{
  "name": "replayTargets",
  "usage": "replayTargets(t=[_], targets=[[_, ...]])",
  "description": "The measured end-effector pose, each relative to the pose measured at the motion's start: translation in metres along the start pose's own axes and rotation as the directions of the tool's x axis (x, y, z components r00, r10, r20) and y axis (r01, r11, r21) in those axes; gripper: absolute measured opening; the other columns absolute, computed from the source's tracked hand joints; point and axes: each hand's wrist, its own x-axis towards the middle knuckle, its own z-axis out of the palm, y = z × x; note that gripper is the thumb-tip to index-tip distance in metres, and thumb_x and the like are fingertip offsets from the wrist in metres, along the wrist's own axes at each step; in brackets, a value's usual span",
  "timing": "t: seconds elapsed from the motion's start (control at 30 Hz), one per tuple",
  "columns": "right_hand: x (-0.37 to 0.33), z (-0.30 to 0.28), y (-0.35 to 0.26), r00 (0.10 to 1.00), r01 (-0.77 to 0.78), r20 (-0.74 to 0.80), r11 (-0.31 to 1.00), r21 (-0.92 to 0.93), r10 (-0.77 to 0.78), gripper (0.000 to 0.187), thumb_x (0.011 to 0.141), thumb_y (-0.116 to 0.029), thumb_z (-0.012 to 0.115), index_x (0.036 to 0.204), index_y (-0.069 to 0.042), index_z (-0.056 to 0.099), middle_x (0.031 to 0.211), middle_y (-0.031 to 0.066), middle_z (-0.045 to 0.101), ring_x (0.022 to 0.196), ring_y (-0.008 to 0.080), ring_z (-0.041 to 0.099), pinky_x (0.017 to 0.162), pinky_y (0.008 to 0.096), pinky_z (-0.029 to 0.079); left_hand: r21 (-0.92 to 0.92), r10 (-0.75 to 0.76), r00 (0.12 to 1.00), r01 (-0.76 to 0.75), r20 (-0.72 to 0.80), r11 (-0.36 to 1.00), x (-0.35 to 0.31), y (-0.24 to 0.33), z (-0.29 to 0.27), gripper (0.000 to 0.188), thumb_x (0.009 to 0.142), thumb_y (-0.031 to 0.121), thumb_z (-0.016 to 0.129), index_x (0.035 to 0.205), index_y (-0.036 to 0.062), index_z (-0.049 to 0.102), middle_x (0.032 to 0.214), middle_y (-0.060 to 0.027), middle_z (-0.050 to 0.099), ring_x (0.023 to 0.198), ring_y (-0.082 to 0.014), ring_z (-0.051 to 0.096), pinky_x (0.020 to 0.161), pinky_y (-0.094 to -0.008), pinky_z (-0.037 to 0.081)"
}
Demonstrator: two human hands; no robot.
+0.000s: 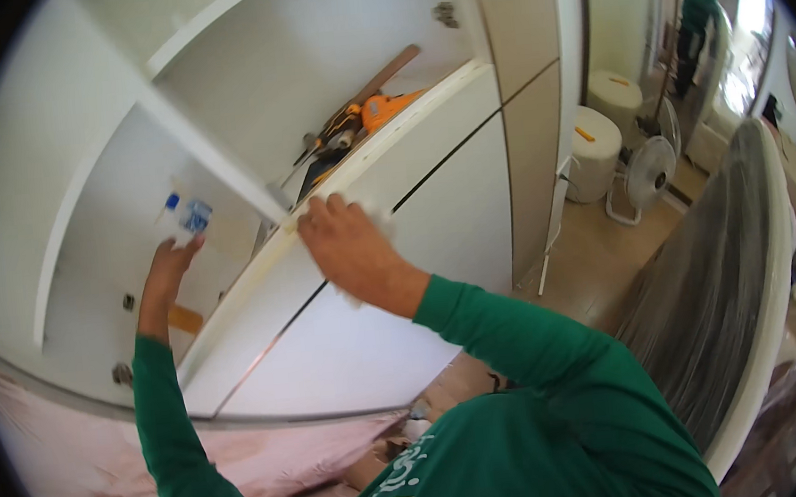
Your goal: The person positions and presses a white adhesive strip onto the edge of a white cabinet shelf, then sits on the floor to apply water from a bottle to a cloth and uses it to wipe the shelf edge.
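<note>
My left hand (173, 268) reaches into the left cabinet compartment, its fingers closed at the lower end of a clear plastic bottle (195, 215) with a blue cap and blue label. Part of that grip is hidden by the hand itself. My right hand (353, 250) is pressed over the cabinet's pale front edge (275, 245), fingers bent around a crumpled white cloth (378, 220). The cloth shows on both sides of the hand. Below that edge are the white drawer fronts (376, 317), split by dark gaps.
Screwdrivers (342, 123), an orange tool (389, 109) and a wooden handle (387, 71) lie in the right compartment. Pink sheeting (275, 467) lies lower left. A plastic-wrapped panel (716, 315), a fan (649, 172) and a white drum (592, 156) stand right. A green-clad person appears upper right, seemingly mirrored.
</note>
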Motion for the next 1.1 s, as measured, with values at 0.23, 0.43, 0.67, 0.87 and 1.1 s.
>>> replayTargets(t=[0.23,0.43,0.67,0.87,1.1], targets=[[-0.019,-0.041,0.170,0.988,-0.110,0.084,0.975,-0.194,0.128,0.058,0.095,0.001,0.055,0.151,-0.009,0.064,0.136,0.0212,0.067,0.134,0.0403,0.058,0.117,0.0526,0.047,-0.064,0.257,0.908,-0.293,-0.331,0.954,-0.180,0.019,-0.039,0.081,0.105,0.034,0.077,0.167,-0.0005,0.039,0.152,-0.0245,0.058,0.142,-0.0327,0.057,0.120,-0.0421,0.044],[-0.004,-0.053,0.245,0.961,-0.274,-0.106,0.914,-0.298,0.253,0.043,0.095,-0.002,0.056,0.136,-0.003,0.068,0.131,0.0265,0.066,0.122,0.0420,0.062,0.106,0.0549,0.053,-0.036,0.421,0.844,-0.457,-0.332,0.889,-0.288,0.079,0.012,0.065,0.100,0.015,0.080,0.157,0.0000,0.054,0.147,-0.0145,0.061,0.138,-0.0282,0.058,0.120,-0.0420,0.044],[0.000,-0.015,0.073,0.996,-0.085,0.031,0.994,0.065,0.083,0.038,0.098,-0.011,0.060,0.134,-0.005,0.071,0.133,0.0243,0.067,0.127,0.0414,0.062,0.105,0.0540,0.053,-0.001,0.752,0.619,-0.772,-0.229,0.635,-0.269,0.175,0.082,0.060,0.088,0.011,0.090,0.142,-0.0001,0.066,0.135,-0.0174,0.067,0.122,-0.0320,0.064,0.105,-0.0436,0.054],[-0.005,-0.075,0.269,0.970,-0.229,0.046,0.957,-0.181,0.241,0.052,0.097,0.000,0.051,0.142,-0.012,0.073,0.125,0.0249,0.068,0.112,0.0456,0.065,0.099,0.0519,0.058,-0.261,0.656,0.710,-0.705,-0.258,0.660,-0.258,0.131,0.107,0.060,0.099,0.019,0.084,0.150,-0.0010,0.060,0.135,-0.0137,0.064,0.124,-0.0264,0.065,0.110,-0.0415,0.052],[0.015,-0.104,0.271,0.955,-0.232,-0.224,0.961,-0.151,0.195,0.025,0.099,-0.003,0.060,0.120,-0.003,0.074,0.120,0.0254,0.069,0.110,0.0471,0.065,0.098,0.0544,0.055,-0.441,0.542,0.783,-0.620,-0.304,0.649,-0.258,0.104,0.129,0.056,0.099,0.012,0.083,0.148,-0.0012,0.060,0.133,-0.0139,0.064,0.118,-0.0254,0.068,0.105,-0.0389,0.055]])
